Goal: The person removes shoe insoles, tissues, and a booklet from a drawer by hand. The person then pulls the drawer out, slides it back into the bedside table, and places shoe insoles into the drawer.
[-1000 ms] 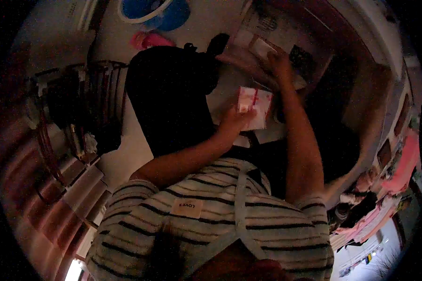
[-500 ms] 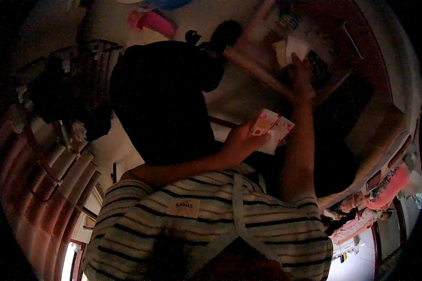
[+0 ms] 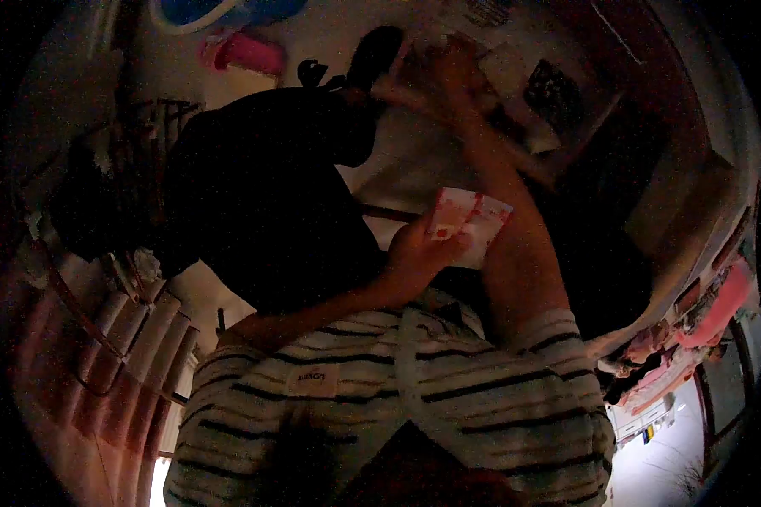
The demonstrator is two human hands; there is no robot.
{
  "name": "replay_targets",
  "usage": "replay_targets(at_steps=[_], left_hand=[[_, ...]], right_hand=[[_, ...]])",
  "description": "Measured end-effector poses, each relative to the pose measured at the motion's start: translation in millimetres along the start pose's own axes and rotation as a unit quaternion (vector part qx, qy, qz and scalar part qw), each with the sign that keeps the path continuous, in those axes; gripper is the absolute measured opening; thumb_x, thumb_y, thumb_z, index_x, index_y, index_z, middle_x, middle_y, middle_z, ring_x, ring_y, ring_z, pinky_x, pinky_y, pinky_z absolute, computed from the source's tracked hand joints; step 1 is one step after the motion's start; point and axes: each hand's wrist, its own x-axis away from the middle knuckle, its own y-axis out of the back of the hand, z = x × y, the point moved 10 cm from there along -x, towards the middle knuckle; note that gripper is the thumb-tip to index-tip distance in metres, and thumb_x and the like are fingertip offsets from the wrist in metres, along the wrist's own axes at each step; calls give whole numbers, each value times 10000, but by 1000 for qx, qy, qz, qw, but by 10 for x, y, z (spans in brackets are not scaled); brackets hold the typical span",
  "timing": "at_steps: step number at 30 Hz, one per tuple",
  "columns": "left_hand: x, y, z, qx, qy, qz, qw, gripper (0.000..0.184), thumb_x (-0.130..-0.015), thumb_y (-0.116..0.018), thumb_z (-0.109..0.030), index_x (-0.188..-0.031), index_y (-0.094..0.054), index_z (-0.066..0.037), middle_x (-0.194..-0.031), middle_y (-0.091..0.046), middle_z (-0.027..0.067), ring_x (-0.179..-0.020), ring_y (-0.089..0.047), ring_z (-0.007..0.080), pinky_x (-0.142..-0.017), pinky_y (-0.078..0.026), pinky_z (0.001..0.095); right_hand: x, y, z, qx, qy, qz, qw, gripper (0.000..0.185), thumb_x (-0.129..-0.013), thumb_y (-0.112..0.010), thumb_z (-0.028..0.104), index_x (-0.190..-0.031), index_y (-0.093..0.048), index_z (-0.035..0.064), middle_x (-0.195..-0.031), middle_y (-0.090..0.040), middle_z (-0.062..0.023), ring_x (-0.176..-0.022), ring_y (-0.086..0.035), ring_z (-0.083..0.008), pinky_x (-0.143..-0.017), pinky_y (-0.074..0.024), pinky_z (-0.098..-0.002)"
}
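My left hand (image 3: 427,258) is closed around a white-and-red printed paper packet (image 3: 469,221), held in front of my striped shirt (image 3: 482,397). Just beyond the packet, my right arm stretches away from me. Its hand (image 3: 458,72) is over the far end of a wooden bar (image 3: 520,159), smeared by motion and dim. I cannot make out its fingers or whether they hold anything. To the right of that hand lies a dark speckled object (image 3: 554,93), its kind unclear.
A large black shape (image 3: 262,186), too dark to identify, fills the left middle. Beyond it are a pink object (image 3: 254,53) and a blue round tub (image 3: 186,10). Pleated curtain-like cloth (image 3: 118,372) hangs at left; pink cloth items (image 3: 714,308) are at right.
My right hand has moved left, away from the pale object it was at beside the speckled one. My left hand keeps hold of the packet. The whole view has shifted slightly.
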Motion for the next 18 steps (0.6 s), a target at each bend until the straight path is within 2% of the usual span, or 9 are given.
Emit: replay_targets(at_steps=[2, 4, 9, 11, 14, 16, 18], left_hand=[[31, 37, -39, -3, 11, -12, 1000, 315, -823, -539, -147, -1088, -445, -6, -962, -548, 51, -852, -512, 119, -758, -431, 256], [30, 172, -68, 31, 19, -71, 997, 305, -817, -542, -126, -1085, -446, -16, -984, -542, 53, -852, -513, 113, -751, -435, 250], [107, 179, -168, 52, 12, -108, 993, 301, -812, -544, -121, -1080, -444, -28, -990, -534, 47, -858, -511, 109, -753, -434, 250], [119, 171, -133, 66, 9, -117, 991, 301, -811, -546, -123, -1078, -441, -29, -988, -533, 46, -862, -510, 109, -755, -433, 252], [132, 224, -175, 65, -42, -145, 986, 306, -824, -536, -162, -1079, -434, -27, -969, -534, 46, -865, -506, 114, -765, -425, 262], [131, 191, -252, 33, -72, -114, 990, 312, -838, -516, -202, -1080, -428, -28, -958, -528, 48, -861, -504, 128, -772, -417, 275], [135, 181, -329, 33, -97, -122, 987, 319, -842, -508, -210, -1090, -418, -32, -968, -518, 51, -867, -496, 132, -779, -408, 273]], right_hand=[[-38, -146, -3, 17, -33, -9, 999, 538, -730, -615, 302, -1168, -432, 48, -1162, -456, -142, -1005, -474, -311, -850, -392, -373], [-66, -210, -27, 25, -54, -17, 998, 540, -732, -615, 295, -1170, -427, 42, -1154, -462, -142, -1003, -476, -308, -849, -391, -369], [-55, -271, -65, -7, -83, -27, 996, 544, -734, -614, 276, -1173, -414, 26, -1134, -476, -141, -999, -480, -301, -846, -390, -361], [2, -224, -83, -50, -85, -21, 995, 546, -735, -614, 269, -1175, -408, 20, -1126, -482, -141, -997, -481, -298, -844, -389, -357], [263, -10, -129, -154, -85, -13, 984, 548, -737, -614, 258, -1177, -400, 11, -1114, -490, -140, -995, -484, -294, -842, -389, -352], [527, 206, -182, -231, -105, -8, 967, 550, -738, -614, 251, -1179, -395, 4, -1106, -496, -140, -993, -485, -292, -841, -388, -349], [844, 470, -229, -329, -144, -8, 933, 552, -739, -614, 243, -1180, -390, -2, -1098, -502, -140, -992, -487, -289, -840, -388, -345]])
